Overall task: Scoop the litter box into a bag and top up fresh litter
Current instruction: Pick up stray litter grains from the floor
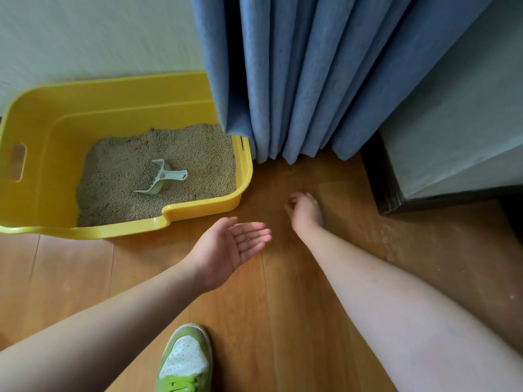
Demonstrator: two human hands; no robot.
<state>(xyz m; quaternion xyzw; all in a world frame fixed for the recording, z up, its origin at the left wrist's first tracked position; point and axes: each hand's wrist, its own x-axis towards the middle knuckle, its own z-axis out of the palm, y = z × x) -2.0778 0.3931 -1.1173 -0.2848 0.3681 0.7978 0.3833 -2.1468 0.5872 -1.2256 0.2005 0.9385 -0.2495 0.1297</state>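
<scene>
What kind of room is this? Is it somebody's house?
Most likely a room in a home. A yellow litter box with a scoop in it sits on a wooden floor against the wall, beside long blue curtains. Which room it is, I cannot tell.

Scoop (162,176) lies in litter box (127,89), left of curtain (311,80).

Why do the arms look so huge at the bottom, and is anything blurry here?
Head view: the wide-angle lens stretches the forearms near the bottom edge and bows the litter box rim; soft, even daylight, no glare; the left hand, open palm up, is sharp, the right hand near the floor slightly soft; the shoe looks smeared.
</scene>
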